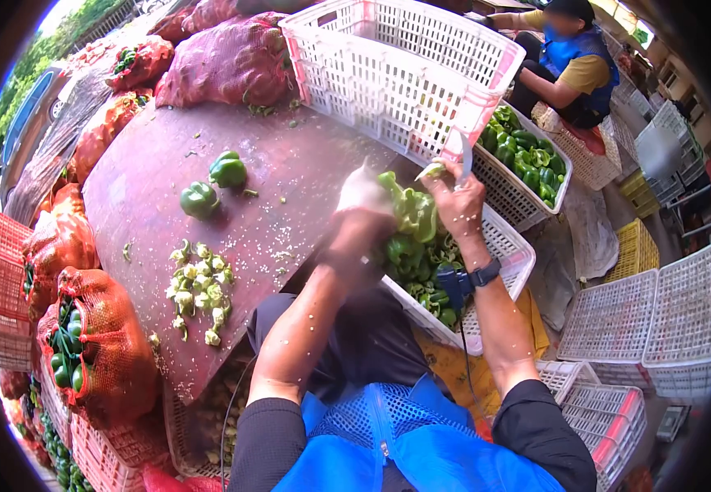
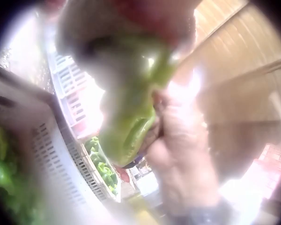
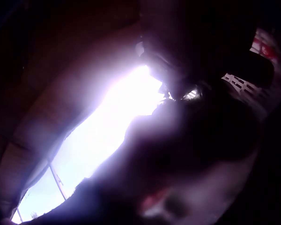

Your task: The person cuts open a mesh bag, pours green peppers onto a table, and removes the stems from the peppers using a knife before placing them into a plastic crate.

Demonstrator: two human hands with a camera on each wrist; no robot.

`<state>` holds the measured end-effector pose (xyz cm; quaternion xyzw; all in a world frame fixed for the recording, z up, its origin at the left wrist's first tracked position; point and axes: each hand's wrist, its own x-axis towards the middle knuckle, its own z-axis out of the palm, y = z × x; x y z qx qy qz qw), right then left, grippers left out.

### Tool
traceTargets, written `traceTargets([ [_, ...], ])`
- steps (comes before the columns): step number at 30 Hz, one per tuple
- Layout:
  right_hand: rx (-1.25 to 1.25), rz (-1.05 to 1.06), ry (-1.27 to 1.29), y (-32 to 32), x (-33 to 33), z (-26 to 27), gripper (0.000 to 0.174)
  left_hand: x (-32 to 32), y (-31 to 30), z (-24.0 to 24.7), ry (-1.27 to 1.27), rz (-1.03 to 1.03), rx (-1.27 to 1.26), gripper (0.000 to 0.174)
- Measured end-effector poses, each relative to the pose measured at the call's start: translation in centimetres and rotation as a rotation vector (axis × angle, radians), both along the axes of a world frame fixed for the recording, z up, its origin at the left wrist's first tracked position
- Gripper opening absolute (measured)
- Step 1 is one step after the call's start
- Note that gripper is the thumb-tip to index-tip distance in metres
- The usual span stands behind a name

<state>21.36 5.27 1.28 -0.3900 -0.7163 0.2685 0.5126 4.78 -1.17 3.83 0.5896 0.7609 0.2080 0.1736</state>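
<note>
My left hand (image 1: pixel 361 205), blurred and partly pale as if gloved, holds a light green bell pepper (image 1: pixel 411 211) over the crate at my right knee. In the left wrist view that pepper (image 2: pixel 126 126) hangs below the blurred fingers, close to my right hand (image 2: pixel 178 140). My right hand (image 1: pixel 460 205) grips a small knife (image 1: pixel 464 157), blade pointing up. A pale green cut-out pepper core (image 1: pixel 432 170) sits at the thumb side of this hand. The knife's handle is hidden in the palm. The right wrist view is mostly dark with glare.
Two whole green peppers (image 1: pixel 213 184) and a heap of cut cores (image 1: pixel 198 287) lie on the seed-strewn board (image 1: pixel 281 164). The white crate (image 1: pixel 519 262) of peppers stands below my hands. An empty-looking white crate (image 1: pixel 404 74) is ahead; mesh sacks (image 1: pixel 97 344) line the left. Another person (image 1: pixel 573 70) sits back right.
</note>
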Motion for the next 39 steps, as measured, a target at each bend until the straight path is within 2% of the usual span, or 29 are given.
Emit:
traceTargets([
  [1,0.145,-0.025,0.014,0.5,0.6,0.1,0.035,0.5,-0.5,1.8,0.001,-0.001,-0.003,0.028],
  [2,0.242,-0.06,-0.076,1.3,1.7,0.1,0.036,1.3,-1.0,3.4,-0.547,0.18,-0.15,0.026],
  [3,0.146,-0.115,-0.104,1.4,2.7,0.6,0.037,1.8,-1.1,4.1,-1.098,0.376,-0.281,0.024],
  [4,0.18,-0.095,-0.086,1.8,3.2,1.4,0.037,1.6,0.9,-0.8,-0.295,0.008,-0.079,0.023],
  [5,0.124,-0.076,-0.106,2.0,3.8,1.8,0.037,1.2,1.3,-1.9,-0.019,-0.357,0.142,0.027],
  [6,0.108,-0.034,-0.089,1.9,3.7,2.1,0.039,1.5,1.2,0.3,-0.178,-0.206,0.025,0.029],
  [7,0.103,0.03,-0.151,0.5,2.7,3.7,0.041,0.9,1.9,-0.6,-0.064,-0.231,0.174,0.032],
  [8,0.102,0.085,-0.214,-0.7,1.7,4.8,0.042,0.2,2.6,-0.8,0.045,-0.075,0.322,0.032],
  [10,0.206,0.197,-0.313,-2.1,-1.2,4.8,0.047,-1.6,1.3,0.8,-0.198,0.002,0.221,0.027],
  [11,0.112,0.32,-0.278,-2.6,-3.1,4.0,0.049,-2.7,-0.7,2.3,-0.191,0.022,0.215,0.027],
  [13,-0.092,0.557,-0.194,-4.2,-6.8,3.8,0.05,-4.9,-4.2,4.6,-0.589,-0.04,0.291,0.029],
  [14,-0.202,0.669,-0.146,-5.1,-8.3,4.3,0.05,-7.7,-3.1,-2.1,-0.374,0.098,0.547,0.024],
  [15,-0.228,0.785,-0.063,-5.0,-9.8,3.4,0.051,-10.1,-6.1,0.6,-0.096,-0.099,0.444,0.021],
  [16,-0.235,0.841,-0.094,-4.7,-11.1,3.3,0.053,-12.8,-7.4,0.0,0.072,0.005,0.327,0.02],
  [17,-0.184,0.81,-0.22,-4.2,-12.6,3.5,0.054,-15.5,-9.7,-1.2,-0.22,0.127,0.176,0.023],
  [18,-0.132,0.775,-0.346,-3.7,-14.2,3.7,0.055,-18.4,-12.9,-2.3,-0.055,0.032,0.427,0.028],
  [19,-0.133,0.78,-0.344,-3.2,-16.1,3.2,0.055,-20.5,-14.8,-3.1,0.189,0.154,0.35,0.028],
  [20,0.01,0.778,-0.351,-2.6,-18.5,2.2,0.056,-22.3,-16.7,-3.5,0.216,0.228,0.159,0.023],
  [22,0.159,0.779,-0.355,-1.7,-23.3,0.6,0.057,-23.9,-19.8,-3.7,0.243,0.263,0.068,0.019],
  [24,0.374,0.701,-0.498,-1.2,-27.9,-0.6,0.071,-25.1,-22.2,-4.0,0.233,0.342,-0.011,0.019],
  [26,0.376,0.716,-0.563,-0.2,-32.6,-1.8,0.077,-26.7,-24.0,-5.8,0.322,0.42,0.094,0.021],
  [27,0.375,0.731,-0.629,0.1,-34.5,-2.4,0.083,-27.4,-24.6,-7.0,0.251,0.49,0.217,0.026],
  [31,0.407,0.747,-0.734,0.0,-38.5,-3.0,0.086,-27.2,-24.2,-5.3,0.225,0.502,0.144,0.027],
  [33,0.36,0.775,-0.873,0.2,-39.6,-3.5,0.086,-27.8,-22.7,-6.1,0.119,0.499,0.286,0.024],
  [34,0.361,0.772,-0.876,0.3,-39.5,-3.5,0.086,-26.6,-21.5,-3.8,0.046,0.523,0.152,0.021],
  [36,0.15,0.77,-0.712,0.5,-38.1,-3.4,0.084,-28.5,-20.3,-8.4,0.154,0.526,0.188,0.021],
  [37,0.149,0.765,-0.719,0.6,-36.8,-2.9,0.084,-29.2,-18.8,-9.6,0.037,0.486,0.465,0.023],
  [38,-0.095,0.932,-0.524,0.9,-35.2,-2.0,0.082,-28.2,-17.2,-8.1,-0.179,0.46,0.54,0.025],
  [39,-0.334,1.079,-0.315,1.1,-33.7,-1.2,0.08,-26.8,-15.0,-6.4,-0.186,0.451,0.548,0.025],
])
